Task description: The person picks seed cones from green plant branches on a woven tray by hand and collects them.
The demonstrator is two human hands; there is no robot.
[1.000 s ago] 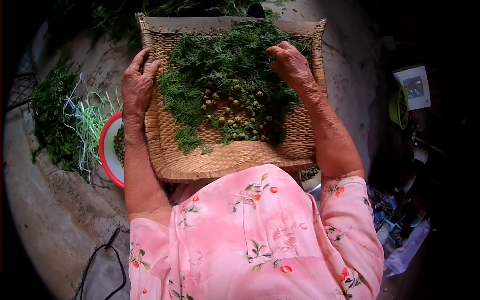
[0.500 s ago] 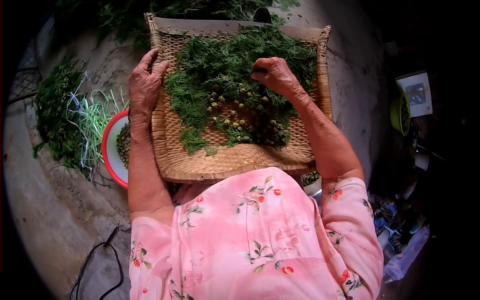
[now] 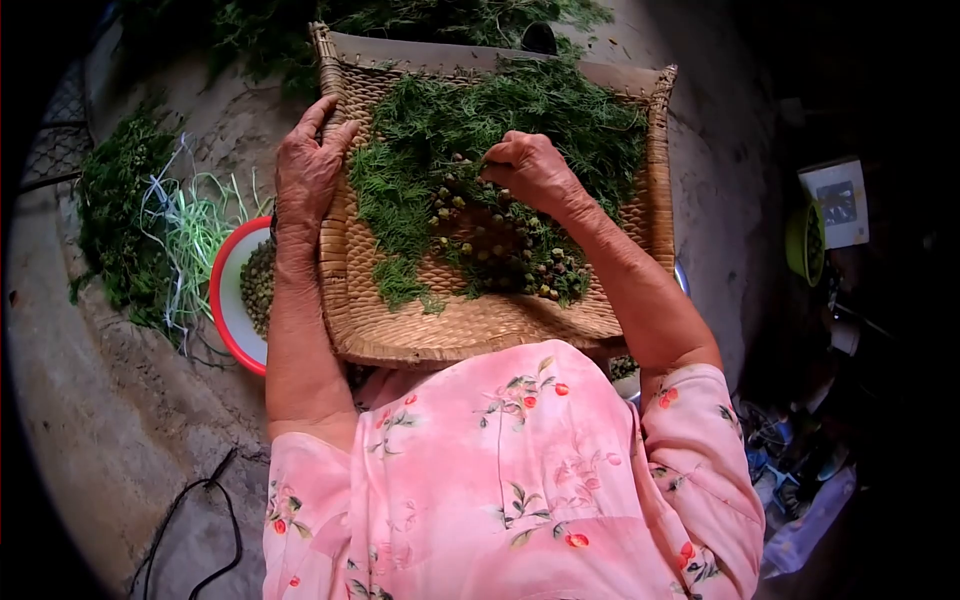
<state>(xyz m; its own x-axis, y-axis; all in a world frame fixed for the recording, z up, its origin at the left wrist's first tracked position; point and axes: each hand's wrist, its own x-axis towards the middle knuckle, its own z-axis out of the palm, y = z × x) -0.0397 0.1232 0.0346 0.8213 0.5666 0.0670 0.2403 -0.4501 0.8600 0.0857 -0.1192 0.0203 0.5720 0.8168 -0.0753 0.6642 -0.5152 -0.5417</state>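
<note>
A woven winnowing basket [image 3: 455, 345] rests against my lap, its flat lip pointing away from me. Feathery green sprigs [image 3: 400, 210] cover its far and left parts, and small round greenish cones [image 3: 540, 285] lie loose nearer to me. With thumb inside and fingers along the rim, my left hand [image 3: 312, 165] grips the basket's left side. Over the middle of the basket, my right hand [image 3: 535, 172] is closed in a pinch at the border of sprigs and cones. Whatever its fingertips hold is hidden.
A red-rimmed white bowl [image 3: 228, 320] of cones stands left of the basket. Beyond it lie pale plastic strips [image 3: 205, 225] and a heap of greenery [image 3: 120, 220]. More branches [image 3: 260, 40] lie at the back. A black cord [image 3: 235, 520] crosses the floor; a green basin [image 3: 803, 240] stands right.
My right hand has moved left and nearer to me over the basket, from the sprigs toward the cones. My left hand keeps its grip on the rim. The view has shifted slightly.
</note>
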